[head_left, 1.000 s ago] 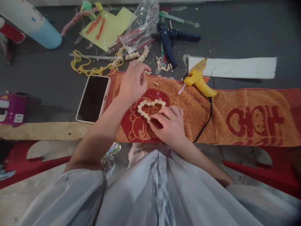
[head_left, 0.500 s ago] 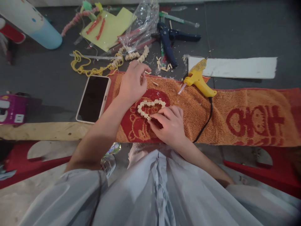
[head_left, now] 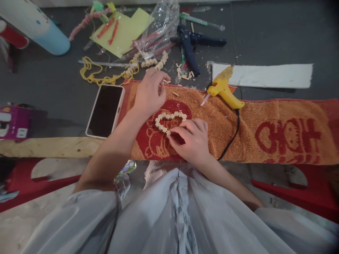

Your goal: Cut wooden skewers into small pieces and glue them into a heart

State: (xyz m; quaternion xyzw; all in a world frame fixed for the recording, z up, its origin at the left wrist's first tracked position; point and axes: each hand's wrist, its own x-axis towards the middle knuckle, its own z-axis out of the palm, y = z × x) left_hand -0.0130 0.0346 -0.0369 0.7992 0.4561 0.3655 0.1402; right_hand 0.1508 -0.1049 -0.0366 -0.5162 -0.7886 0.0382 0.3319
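A heart-shaped outline of small cream-coloured pieces (head_left: 161, 123) lies on the orange and red towel (head_left: 194, 100). My right hand (head_left: 192, 139) pinches its lower tip between thumb and forefinger, covering part of its right side. My left hand (head_left: 151, 90) rests over the far left part of the towel, fingers bent and apart from the thumb. Their tips are partly hidden, and nothing shows in them. Close by lie a short cream stick (head_left: 175, 94) and strung cream pieces (head_left: 161, 60).
A yellow glue gun (head_left: 225, 88) with a black cord lies on the towel beside a white strip (head_left: 267, 76). Dark blue cutters (head_left: 189, 49), clear plastic wrap (head_left: 161, 31) and yellow yarn (head_left: 90, 72) lie behind. At left are a phone (head_left: 105, 111) and a bottle (head_left: 47, 33).
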